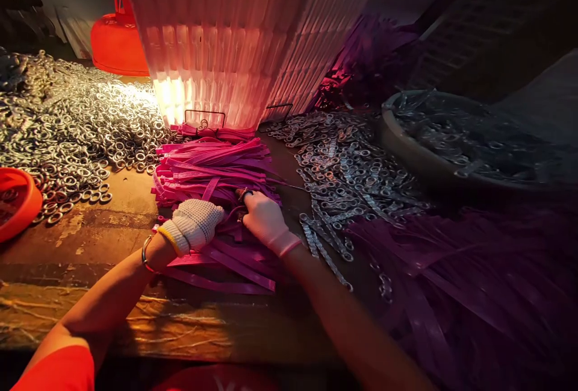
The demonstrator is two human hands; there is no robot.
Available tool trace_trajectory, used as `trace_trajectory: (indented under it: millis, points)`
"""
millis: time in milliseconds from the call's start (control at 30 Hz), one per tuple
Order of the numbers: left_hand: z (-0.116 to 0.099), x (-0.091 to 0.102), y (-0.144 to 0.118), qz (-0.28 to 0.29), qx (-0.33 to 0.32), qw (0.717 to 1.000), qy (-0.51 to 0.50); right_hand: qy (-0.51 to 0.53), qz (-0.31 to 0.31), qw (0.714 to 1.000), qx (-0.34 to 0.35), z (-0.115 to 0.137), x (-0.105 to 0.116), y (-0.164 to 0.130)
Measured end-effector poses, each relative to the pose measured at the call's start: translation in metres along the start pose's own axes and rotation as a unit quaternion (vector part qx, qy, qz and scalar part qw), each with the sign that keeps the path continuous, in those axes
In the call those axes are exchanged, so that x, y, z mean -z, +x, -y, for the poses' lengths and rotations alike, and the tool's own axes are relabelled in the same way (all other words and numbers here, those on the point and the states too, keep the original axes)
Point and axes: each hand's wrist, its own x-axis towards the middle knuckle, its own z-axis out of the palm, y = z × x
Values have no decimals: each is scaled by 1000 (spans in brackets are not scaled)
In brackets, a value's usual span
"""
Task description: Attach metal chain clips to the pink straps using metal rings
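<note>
Handling magenta straps (212,162) with two gloved hands at a lamplit worktable (121,192)

At the left edge, an orange-red bowl (37,199) stands on the brown tabletop, partly out of view. Beyond it, a broad heap of metal rings (76,126) spreads toward the far left, its loose near fringe just beside the bowl. An orange-red lamp (118,44) hangs over the far part of this heap and lights it strongly. On the near left, a red sleeve (67,373) covers the upper part of the left arm; a bracelet (145,253) circles the wrist. The left hand (196,222), in a dotted white glove with a yellow cuff, is bent over the near side of the straps; its fingertips are hidden, and one cannot tell whether they are clamped on anything. The magenta straps lie in a layered bundle at the centre, beyond and beneath the hands, with several loose lengths nearer. A ribbed translucent panel (217,35) rises at their far side. The right hand (266,219), in a pale glove with a pink cuff, has its fingers curled beside a small dark item (245,194); whether they close on it cannot be told. Farther right lies a pile of ring-ended metal strips (347,168), then a wide basin (389,123) holding metal pieces. Purple straps (451,270) fill the shadowed near right.
</note>
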Motion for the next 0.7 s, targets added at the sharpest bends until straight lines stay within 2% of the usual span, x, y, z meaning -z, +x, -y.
trace_trajectory:
  millis: [100,200,300,467,700]
  points:
    - [0,7,-1,-8,24,1000,-12,17,18,1000,-7,3,3,6]
    - [-2,13,-9,-12,3,1000,4,72,41,996,-14,-4,10,17]
    - [-9,9,-14,1,-39,999,20,144,76,987,-18,-15,18,29]
    - [-33,-9,-13,23,-67,997,13,253,129,958,-42,-25,25,39]
    - [-56,-14,-15,75,-43,996,-15,379,175,904,-96,-27,32,34]
